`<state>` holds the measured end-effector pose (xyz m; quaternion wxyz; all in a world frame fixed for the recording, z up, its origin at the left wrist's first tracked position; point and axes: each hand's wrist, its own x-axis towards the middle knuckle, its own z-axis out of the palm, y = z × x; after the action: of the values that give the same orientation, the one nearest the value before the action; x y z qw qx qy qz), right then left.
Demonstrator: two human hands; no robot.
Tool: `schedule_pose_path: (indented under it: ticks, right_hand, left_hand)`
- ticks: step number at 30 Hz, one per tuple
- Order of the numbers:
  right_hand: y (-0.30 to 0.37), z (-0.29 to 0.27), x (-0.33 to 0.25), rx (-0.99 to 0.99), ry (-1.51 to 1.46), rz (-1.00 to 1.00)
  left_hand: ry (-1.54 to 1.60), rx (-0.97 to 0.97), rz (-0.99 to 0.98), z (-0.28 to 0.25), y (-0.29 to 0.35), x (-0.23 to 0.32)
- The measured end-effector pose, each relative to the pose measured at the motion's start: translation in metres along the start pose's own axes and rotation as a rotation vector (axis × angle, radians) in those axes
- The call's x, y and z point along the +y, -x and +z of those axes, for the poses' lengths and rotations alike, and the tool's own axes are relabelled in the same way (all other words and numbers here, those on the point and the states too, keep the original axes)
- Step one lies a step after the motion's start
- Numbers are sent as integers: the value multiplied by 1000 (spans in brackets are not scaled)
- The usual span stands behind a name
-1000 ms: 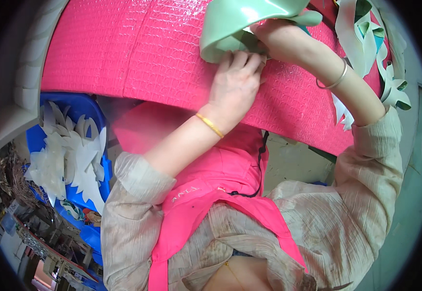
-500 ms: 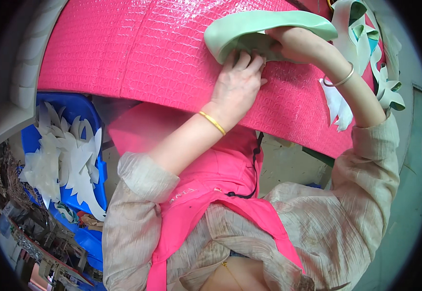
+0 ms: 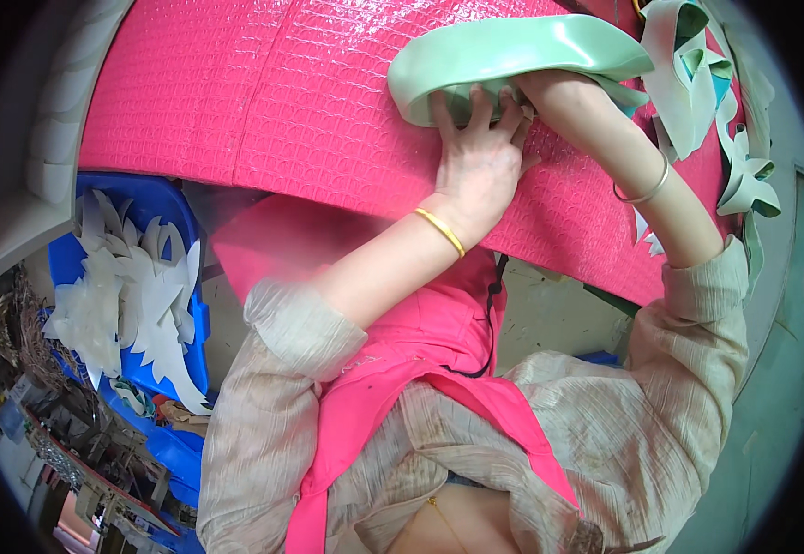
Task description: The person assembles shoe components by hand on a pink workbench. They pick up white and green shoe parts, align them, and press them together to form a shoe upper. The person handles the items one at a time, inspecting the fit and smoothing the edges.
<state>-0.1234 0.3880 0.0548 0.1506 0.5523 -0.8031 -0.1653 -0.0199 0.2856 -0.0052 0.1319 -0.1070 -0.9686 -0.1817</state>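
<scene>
A pale green, smooth piece of sheet material (image 3: 513, 51), like a shoe upper, is bent into a loop on the pink table at the far right of centre. My left hand (image 3: 480, 162) has its fingers spread, their tips touching the piece just below its near lower edge. My right hand (image 3: 559, 97) reaches in under the raised band from the right. Its fingers are hidden by the material, so their grip does not show.
The pink embossed table cover (image 3: 328, 102) curves across the top. More pale strips (image 3: 684, 92) hang at the right edge, several of them curled. A blue bin (image 3: 201, 319) at the left holds white offcuts (image 3: 134, 286). A pale machine housing (image 3: 24, 222) stands far left.
The green band has tipped up and turned its outer face toward me. My left hand has shifted right, its fingers spreading. My right hand has gone further under the band.
</scene>
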Motion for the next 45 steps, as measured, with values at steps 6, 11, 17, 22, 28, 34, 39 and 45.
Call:
schedule_pose_path:
  ticks: [6,11,17,22,28,34,39,45]
  right_hand:
    - [10,-14,-21,-31,-822,232]
    - [22,-14,-76,-69,-762,292]
    - [0,-9,-86,26,-751,332]
    - [-19,2,-91,107,-796,380]
    - [-31,2,-95,180,-780,423]
    - [-47,2,-103,162,-550,556]
    - [-20,-37,-48,-170,-371,119]
    - [31,-74,-53,-327,190,-312]
  left_hand:
    - [20,-74,60,-14,4,-3]
    - [-201,-200,232,-67,23,-56]
    - [-401,-257,402,-95,10,-87]
    - [-632,-401,641,-98,-3,-93]
    - [-512,-219,608,-101,-8,-115]
    - [-451,-406,675,-111,-36,-115]
    - [-134,-37,644,-99,-7,-112]
    - [-65,-131,542,-69,35,-41]
